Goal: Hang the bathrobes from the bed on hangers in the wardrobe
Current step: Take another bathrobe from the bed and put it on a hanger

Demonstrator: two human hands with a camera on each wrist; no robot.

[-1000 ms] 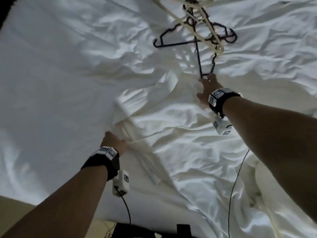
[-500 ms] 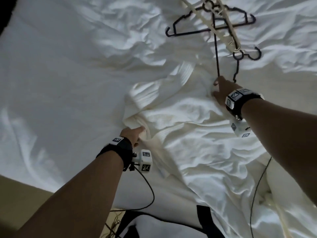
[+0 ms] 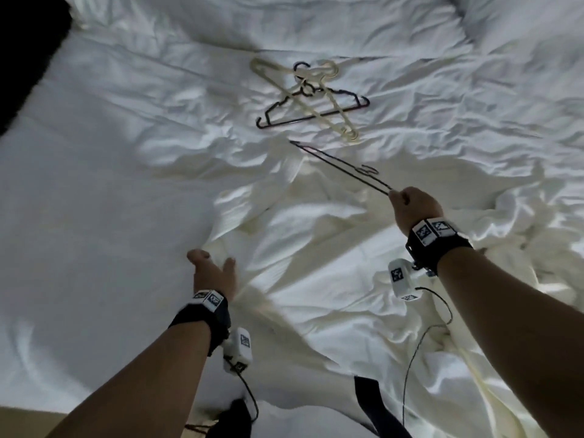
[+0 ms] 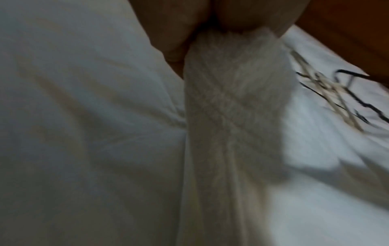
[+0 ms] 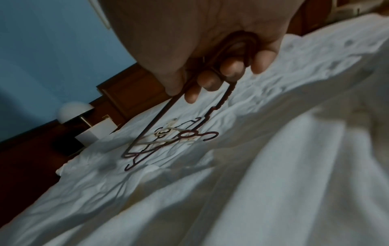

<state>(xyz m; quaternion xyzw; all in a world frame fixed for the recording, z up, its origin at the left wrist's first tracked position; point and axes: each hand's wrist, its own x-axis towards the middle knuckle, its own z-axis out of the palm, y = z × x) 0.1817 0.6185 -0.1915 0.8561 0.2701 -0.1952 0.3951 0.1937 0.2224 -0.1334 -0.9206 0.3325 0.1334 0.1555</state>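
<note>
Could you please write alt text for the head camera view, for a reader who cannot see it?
The right hand holds a dark hanger by one end above a cream bathrobe on a rumpled white bed, while the left hand reaches to the robe's edge. More hangers lie tangled farther up the bed.

No legible txt — wrist bands (image 3: 430, 233) carry b/w square marker patterns only, no letters/nos.
</note>
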